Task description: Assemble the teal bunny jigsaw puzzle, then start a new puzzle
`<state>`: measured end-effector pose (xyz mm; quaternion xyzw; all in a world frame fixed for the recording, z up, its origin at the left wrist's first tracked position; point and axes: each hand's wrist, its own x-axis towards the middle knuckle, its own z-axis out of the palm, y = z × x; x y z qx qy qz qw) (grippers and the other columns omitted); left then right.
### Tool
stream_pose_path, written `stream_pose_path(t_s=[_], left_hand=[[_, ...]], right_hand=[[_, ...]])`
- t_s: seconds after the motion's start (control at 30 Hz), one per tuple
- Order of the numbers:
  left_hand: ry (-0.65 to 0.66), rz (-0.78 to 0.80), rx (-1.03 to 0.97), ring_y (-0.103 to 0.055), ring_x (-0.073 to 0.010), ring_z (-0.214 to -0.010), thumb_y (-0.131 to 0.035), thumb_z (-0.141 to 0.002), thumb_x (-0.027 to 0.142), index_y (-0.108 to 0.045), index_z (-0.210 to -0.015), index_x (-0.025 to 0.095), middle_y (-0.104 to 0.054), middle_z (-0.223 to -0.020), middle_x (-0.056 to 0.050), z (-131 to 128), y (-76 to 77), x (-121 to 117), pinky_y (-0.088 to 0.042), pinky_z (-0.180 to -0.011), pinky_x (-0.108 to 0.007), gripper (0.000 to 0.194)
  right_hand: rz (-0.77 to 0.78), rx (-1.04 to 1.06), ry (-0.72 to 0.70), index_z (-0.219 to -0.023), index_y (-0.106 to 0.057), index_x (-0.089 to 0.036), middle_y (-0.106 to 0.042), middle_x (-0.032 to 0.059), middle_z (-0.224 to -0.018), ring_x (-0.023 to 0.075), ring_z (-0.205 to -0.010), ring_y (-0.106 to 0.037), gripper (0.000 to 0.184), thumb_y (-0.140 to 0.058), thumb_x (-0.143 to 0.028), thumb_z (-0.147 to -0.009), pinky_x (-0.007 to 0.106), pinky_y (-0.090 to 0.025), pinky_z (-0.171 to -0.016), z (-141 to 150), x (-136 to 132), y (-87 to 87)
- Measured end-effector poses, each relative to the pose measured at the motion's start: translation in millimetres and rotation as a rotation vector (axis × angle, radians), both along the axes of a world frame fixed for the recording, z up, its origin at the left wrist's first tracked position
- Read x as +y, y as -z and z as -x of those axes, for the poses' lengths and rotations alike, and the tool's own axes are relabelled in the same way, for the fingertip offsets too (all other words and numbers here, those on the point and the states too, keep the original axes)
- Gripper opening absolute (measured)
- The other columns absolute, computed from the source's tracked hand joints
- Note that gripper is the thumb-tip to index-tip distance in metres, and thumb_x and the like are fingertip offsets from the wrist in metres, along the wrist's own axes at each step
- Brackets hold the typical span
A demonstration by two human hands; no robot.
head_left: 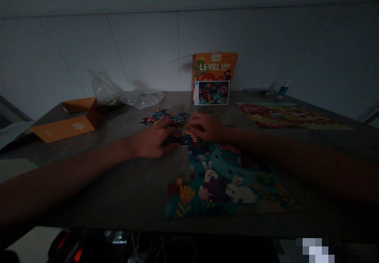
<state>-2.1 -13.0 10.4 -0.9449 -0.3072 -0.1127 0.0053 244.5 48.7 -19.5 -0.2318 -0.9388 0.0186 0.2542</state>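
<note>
A partly joined jigsaw puzzle (pixel 219 184) with white rabbits, flowers and a teal stream lies on the table in dim light. At its far left corner, my left hand (pixel 158 137) has its fingers and thumb bent around a dark blue puzzle piece (pixel 184 140). My right hand (pixel 209 127) is closed just to the right, its curled fingers on a puzzle piece at the puzzle's far edge; the fingers cover most of that piece. Beyond my left hand is a heap of loose puzzle pieces (pixel 166 115).
An orange "LEVEL UP!" box (pixel 215 68) stands at the back, a picture card (pixel 212 93) leaning on it. Left are an open orange box part (pixel 66 128) and clear plastic bags (pixel 118 93). Right lie another colourful picture sheet (pixel 296 117) and a small bottle (pixel 283 89).
</note>
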Motion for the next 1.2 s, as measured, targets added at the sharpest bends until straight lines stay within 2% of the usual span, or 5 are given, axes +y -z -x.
stream_pose_path(t_s=[0.7, 0.8, 0.9, 1.0, 1.2], left_hand=[[-0.025, 0.022, -0.026, -0.062, -0.0275, -0.098, -0.059, -0.089, 0.035, -0.063, -0.1, 0.013, -0.062, -0.104, -0.013, -2, -1.3, 2, -0.052, -0.088, -0.044, 0.024], [-0.036, 0.003, -0.056, -0.061, -0.0296, -0.107, -0.059, -0.09, 0.035, -0.061, -0.113, 0.012, -0.063, -0.114, -0.015, -1, 1.6, 3, -0.051, -0.094, -0.046, 0.033], [0.005, -0.012, -0.149, -0.056, -0.0304, -0.123, -0.059, -0.092, 0.033, -0.039, -0.145, 0.013, -0.061, -0.13, -0.016, -1, 5.1, 3, -0.045, -0.105, -0.047, 0.06], [0.049, -0.002, -0.228, -0.051, -0.0283, -0.131, -0.059, -0.093, 0.032, -0.027, -0.152, 0.015, -0.062, -0.132, -0.013, -4, 7.1, 0, -0.042, -0.11, -0.046, 0.068], [0.065, 0.023, -0.288, -0.056, -0.0252, -0.125, -0.059, -0.094, 0.031, -0.057, -0.124, 0.018, -0.064, -0.129, -0.011, -11, 8.2, -2, -0.047, -0.106, -0.042, 0.032]], right_hand=[[0.029, 0.059, 0.067, -0.109, -0.066, -0.013, -0.062, 0.011, -0.101, 0.0234, -0.091, -0.058, 0.029, -0.063, -0.032, -0.087, 0.037, -0.047, -0.083, -4, 0, 0.8], [0.002, 0.115, 0.0, -0.113, -0.063, -0.013, -0.059, 0.0102, -0.101, 0.0209, -0.085, -0.056, 0.029, -0.058, -0.021, -0.086, 0.035, -0.047, -0.079, -4, -1, -1.2], [-0.041, 0.203, -0.069, -0.118, -0.061, -0.015, -0.056, 0.0074, -0.094, 0.0196, -0.079, -0.054, 0.031, -0.051, -0.016, -0.088, 0.033, -0.047, -0.074, -5, -3, -3.5], [-0.074, 0.272, -0.1, -0.123, -0.059, -0.016, -0.054, 0.0052, -0.088, 0.0196, -0.079, -0.053, 0.034, -0.046, -0.017, -0.092, 0.032, -0.046, -0.074, -6, -6, -5.5], [-0.132, 0.336, -0.112, -0.124, -0.061, -0.016, -0.059, 0.0079, -0.094, 0.0201, -0.085, -0.057, 0.034, -0.042, -0.018, -0.096, 0.034, -0.048, -0.077, -8, -10, -6.7]])
